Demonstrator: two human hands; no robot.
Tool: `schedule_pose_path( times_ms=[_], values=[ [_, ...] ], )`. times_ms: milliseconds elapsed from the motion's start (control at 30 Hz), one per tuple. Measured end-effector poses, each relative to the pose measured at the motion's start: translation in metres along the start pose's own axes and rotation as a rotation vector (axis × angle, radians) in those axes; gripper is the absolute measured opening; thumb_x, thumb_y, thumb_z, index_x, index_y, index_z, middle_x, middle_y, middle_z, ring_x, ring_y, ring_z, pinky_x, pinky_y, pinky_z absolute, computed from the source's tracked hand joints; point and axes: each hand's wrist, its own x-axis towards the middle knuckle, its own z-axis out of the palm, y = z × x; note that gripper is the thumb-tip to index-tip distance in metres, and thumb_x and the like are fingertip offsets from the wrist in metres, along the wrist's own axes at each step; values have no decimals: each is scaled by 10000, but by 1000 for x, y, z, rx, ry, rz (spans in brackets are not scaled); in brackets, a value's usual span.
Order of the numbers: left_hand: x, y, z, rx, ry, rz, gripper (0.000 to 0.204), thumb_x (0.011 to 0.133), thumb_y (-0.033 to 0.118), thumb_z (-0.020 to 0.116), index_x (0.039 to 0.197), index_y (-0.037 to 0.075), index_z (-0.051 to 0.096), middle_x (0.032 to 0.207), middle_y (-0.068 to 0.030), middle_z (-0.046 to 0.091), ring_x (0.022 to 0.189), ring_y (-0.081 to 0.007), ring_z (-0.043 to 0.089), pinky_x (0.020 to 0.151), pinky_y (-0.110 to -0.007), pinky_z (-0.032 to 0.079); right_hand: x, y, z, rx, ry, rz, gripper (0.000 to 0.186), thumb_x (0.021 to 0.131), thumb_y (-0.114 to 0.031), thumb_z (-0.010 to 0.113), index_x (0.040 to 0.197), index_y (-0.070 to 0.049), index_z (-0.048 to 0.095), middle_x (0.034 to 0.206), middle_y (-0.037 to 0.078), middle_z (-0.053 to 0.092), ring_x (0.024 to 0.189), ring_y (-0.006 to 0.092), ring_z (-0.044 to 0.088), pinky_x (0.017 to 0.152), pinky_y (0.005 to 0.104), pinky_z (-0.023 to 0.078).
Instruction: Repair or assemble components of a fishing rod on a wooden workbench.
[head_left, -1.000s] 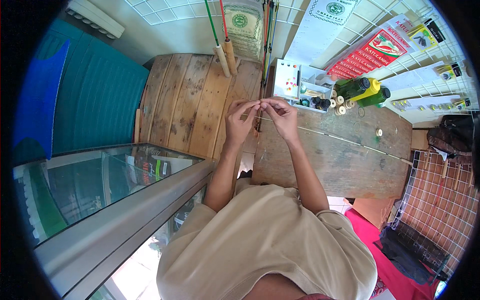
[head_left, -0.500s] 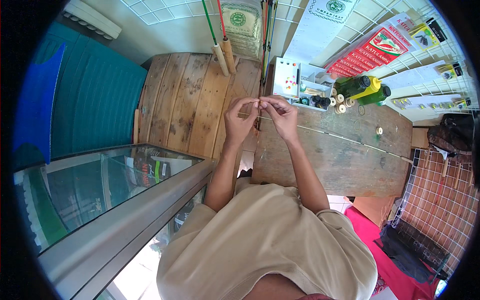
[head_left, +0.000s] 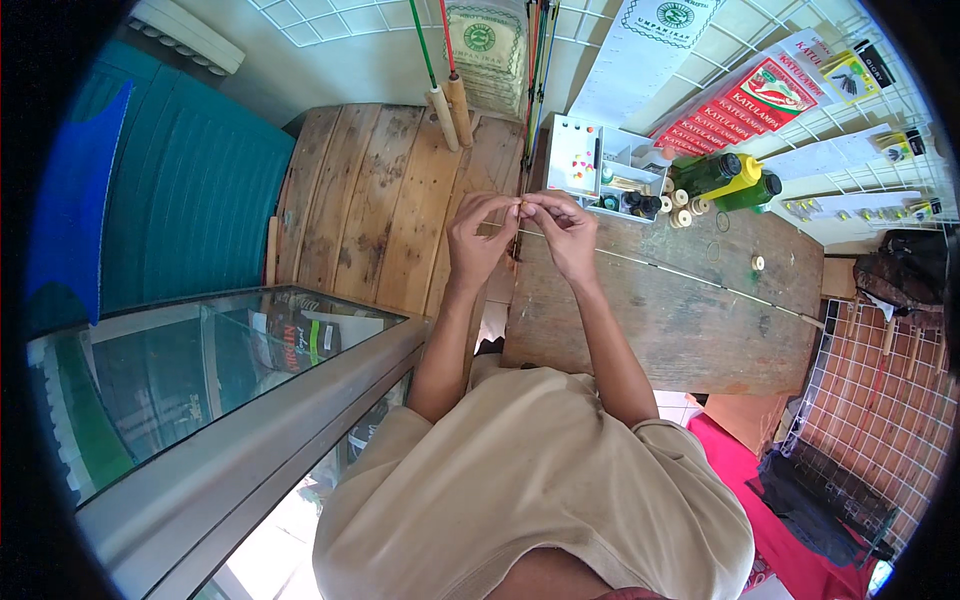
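My left hand (head_left: 480, 240) and my right hand (head_left: 562, 240) meet fingertip to fingertip, pinched on something too small to make out. A thin rod (head_left: 680, 271) lies across the grey wooden table (head_left: 620, 340), running behind my hands, its handle at the right end. Just beyond my hands is a white compartment box (head_left: 572, 150) with small coloured bits and dark jars. Beside it stand wooden spools (head_left: 682, 216), dark green bottles (head_left: 745, 195) and a yellow bottle (head_left: 745, 172).
A plank surface (head_left: 350, 200) with upright rods (head_left: 455, 110) is at left, above a glass display case (head_left: 200, 400). A teal panel (head_left: 180, 180) stands far left. A wire grid (head_left: 760, 130) with hanging packets lines the back right. A dark bag (head_left: 895, 270) sits far right.
Both hands sit very slightly higher than a second ago, still pinched together. Nothing else visibly differs.
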Motion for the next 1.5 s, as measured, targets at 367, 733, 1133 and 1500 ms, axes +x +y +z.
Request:
schedule_pose_path(
  times_ms=[367, 733, 1133, 1500],
  values=[
    [0, 2, -1, 5, -6, -6, 152, 761, -37, 671, 905, 9, 680, 903, -101, 681, 896, -228, 639, 805, -325, 495, 0, -1, -1, -71, 4, -14, 138, 851, 53, 632, 977, 38, 686, 1012, 89, 632, 876, 136, 643, 793, 256, 556],
    [-1, -1, -1, -16, -3, -13, 136, 776, -20, 678, 908, 9, 685, 899, -100, 679, 895, -222, 633, 812, -322, 488, 1, -2, 1, -68, 16, 3, 136, 846, 46, 642, 974, 35, 690, 1015, 93, 634, 876, 140, 647, 790, 258, 564],
    [-2, -2, -2, -40, 3, -14, 125, 785, -4, 686, 908, 13, 689, 900, -99, 680, 907, -229, 624, 819, -331, 483, -1, -3, 1, -32, 9, 10, 151, 852, 53, 635, 996, 46, 679, 1032, 95, 623, 880, 141, 645, 797, 260, 562],
    [-3, -5, -2, -46, 0, -9, 120, 790, -12, 673, 909, 5, 683, 894, -99, 677, 892, -226, 624, 815, -324, 481, -1, -5, 4, -65, 17, -2, 153, 851, 52, 635, 998, 45, 679, 1026, 91, 620, 885, 141, 649, 798, 249, 564]
  ],
)
